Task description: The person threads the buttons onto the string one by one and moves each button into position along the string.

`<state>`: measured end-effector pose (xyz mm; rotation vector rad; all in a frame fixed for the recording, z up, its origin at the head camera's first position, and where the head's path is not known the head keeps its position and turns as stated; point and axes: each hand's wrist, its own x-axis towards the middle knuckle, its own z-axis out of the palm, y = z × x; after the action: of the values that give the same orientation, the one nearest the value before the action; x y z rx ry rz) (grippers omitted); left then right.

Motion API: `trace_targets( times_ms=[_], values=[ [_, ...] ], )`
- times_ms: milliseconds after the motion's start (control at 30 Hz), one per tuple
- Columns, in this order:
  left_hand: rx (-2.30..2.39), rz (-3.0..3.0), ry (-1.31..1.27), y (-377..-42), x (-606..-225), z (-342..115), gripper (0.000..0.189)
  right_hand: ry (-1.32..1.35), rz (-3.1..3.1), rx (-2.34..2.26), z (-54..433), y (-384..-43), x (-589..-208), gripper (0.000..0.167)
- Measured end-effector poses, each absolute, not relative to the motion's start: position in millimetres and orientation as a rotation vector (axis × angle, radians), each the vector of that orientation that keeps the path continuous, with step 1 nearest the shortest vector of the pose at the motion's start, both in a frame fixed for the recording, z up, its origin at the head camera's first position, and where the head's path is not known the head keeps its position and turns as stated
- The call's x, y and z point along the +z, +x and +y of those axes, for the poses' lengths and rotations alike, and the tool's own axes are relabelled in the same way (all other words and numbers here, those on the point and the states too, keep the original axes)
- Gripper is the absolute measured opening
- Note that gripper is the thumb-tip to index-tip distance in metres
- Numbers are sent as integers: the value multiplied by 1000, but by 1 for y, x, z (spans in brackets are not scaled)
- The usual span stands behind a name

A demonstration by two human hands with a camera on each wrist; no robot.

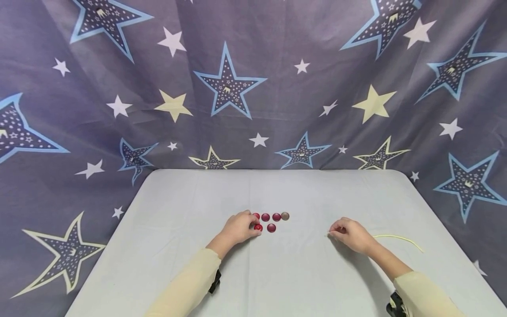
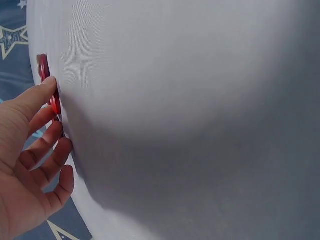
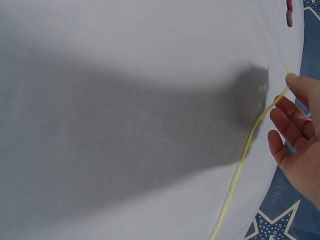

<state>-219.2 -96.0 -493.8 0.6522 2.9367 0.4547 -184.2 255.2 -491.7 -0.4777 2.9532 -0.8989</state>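
Six button-like discs (image 1: 265, 217): two short rows near the middle of the surface, slightly toward its left edge.
Far row: one bright red disc partly hidden by the fingers, two dark red discs (image 1: 276, 217), then a brown disc (image 1: 285, 216) at the right end, touching its neighbour or nearly so.
Near row: a second bright red disc (image 1: 258, 227) with one dark red disc just to its right.
Left hand (image 1: 237, 227): thumb and forefinger set narrow, pinching the near bright red disc at its rim; the other fingers bend loosely. A rim grip probably leaves the top face exposed and steadies the piece.
Yellow cord (image 3: 247, 145): right half of the surface, its tail trailing toward the right edge.
Right hand (image 1: 352, 235): thumb and finger pinch the cord close to one end, a short tip protruding; the remaining fingers curve loosely. Holding near the tip presumably gives close control of that end.
Row spacing: likely allows each disc to be picked singly.
Containers: none shows; the discs lie directly on the white cover.
Surface: white-covered table (image 1: 293, 273), far corners rounded, star-print curtain (image 1: 269, 26) behind the far edge.
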Motion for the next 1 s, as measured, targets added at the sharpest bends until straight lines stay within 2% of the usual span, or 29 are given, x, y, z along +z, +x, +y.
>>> trace_targets(
  times_ms=[667, 1000],
  values=[
    [624, 2905, 688, -222, -498, -99, 18, -547, 2935, -959, 249, -191, -483, 5],
    [714, 2919, 666, -221, -495, -103, 20, -531, 2934, -994, 244, -194, -479, 4]
  ],
)
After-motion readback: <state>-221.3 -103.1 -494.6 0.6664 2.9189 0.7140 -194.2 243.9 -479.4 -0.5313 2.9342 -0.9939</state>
